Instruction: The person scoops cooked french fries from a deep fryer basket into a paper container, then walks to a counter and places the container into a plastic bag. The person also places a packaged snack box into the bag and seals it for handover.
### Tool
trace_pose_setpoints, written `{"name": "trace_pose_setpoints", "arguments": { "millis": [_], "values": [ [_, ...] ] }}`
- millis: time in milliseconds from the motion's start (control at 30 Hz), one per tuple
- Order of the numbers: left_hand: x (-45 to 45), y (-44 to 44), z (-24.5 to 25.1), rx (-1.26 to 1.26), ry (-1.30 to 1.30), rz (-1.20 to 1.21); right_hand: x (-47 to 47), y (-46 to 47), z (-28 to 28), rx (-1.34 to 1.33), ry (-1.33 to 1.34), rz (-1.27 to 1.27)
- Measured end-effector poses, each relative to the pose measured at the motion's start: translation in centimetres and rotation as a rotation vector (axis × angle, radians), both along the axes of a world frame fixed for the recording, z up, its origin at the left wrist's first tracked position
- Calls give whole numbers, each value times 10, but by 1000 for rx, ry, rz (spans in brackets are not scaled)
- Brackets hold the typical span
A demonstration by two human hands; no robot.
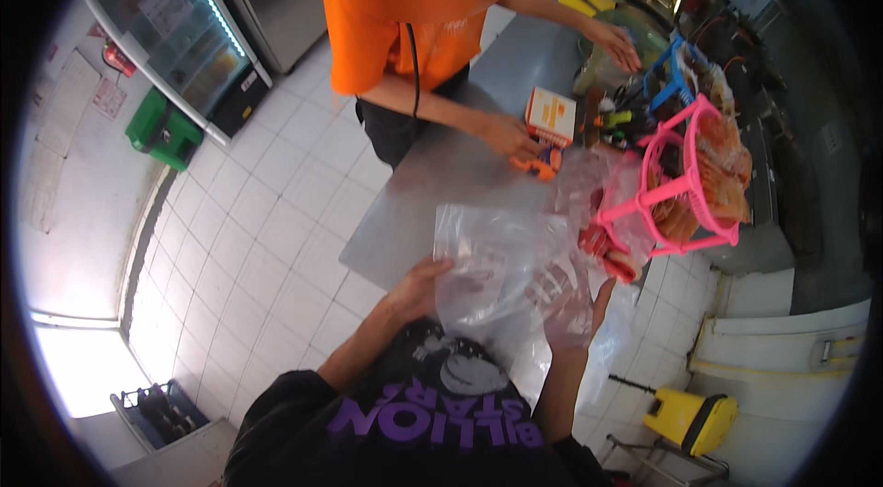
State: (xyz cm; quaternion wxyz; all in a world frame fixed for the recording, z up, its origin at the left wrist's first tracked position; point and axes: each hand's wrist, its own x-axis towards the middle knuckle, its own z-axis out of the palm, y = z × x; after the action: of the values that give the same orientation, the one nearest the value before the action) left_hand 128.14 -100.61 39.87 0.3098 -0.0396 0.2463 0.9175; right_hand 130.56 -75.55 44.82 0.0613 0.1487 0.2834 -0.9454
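Note:
A clear plastic bag point(500, 266) spreads between my hands over the near end of a steel table point(386, 239). My left hand point(416, 288) pinches its left edge, the fingers showing faintly through the film. On the right, my right hand point(564, 304) lies behind or inside the clear plastic, thumb apart from the fingers; whether it grips the film cannot be told. More clear plastic film point(614, 339) hangs beside my right wrist. Just beyond that hand are red packets point(607, 254), close to the pink plastic rack point(683, 190).
Across the table, a person in an orange shirt point(414, 52) has one hand on an orange tape dispenser point(534, 166), beside a small box point(552, 116). Packaged bread point(721, 170) fills the pink rack. Behind stands a blue rack point(669, 80). A yellow machine point(697, 418) stands at lower right.

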Motion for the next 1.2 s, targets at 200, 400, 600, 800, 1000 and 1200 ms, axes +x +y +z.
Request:
{"name": "trace_pose_setpoints", "arguments": {
  "millis": [200, 400, 600, 800, 1000, 1200],
  "values": [
    [9, 1, -3, -278, 18, 76, 9, 14, -16, 594, 98, 221],
    [27, -57, -22, -209, 3, 186, 8, -4, -22, 798, -35, 200],
    [45, -101, 8, -643, -12, 599, 5, -58, -44, 1579, 258, 79],
    [72, -82, 55, -890, 243, 712, 16, -139, 10, 1147, 671, 544],
    [90, -61, 67, -824, 333, 590, 22, -160, 19, 992, 635, 599],
    [88, -55, 76, -1066, 531, 332, 25, -152, -5, 1020, 489, 481]
  ]
}}
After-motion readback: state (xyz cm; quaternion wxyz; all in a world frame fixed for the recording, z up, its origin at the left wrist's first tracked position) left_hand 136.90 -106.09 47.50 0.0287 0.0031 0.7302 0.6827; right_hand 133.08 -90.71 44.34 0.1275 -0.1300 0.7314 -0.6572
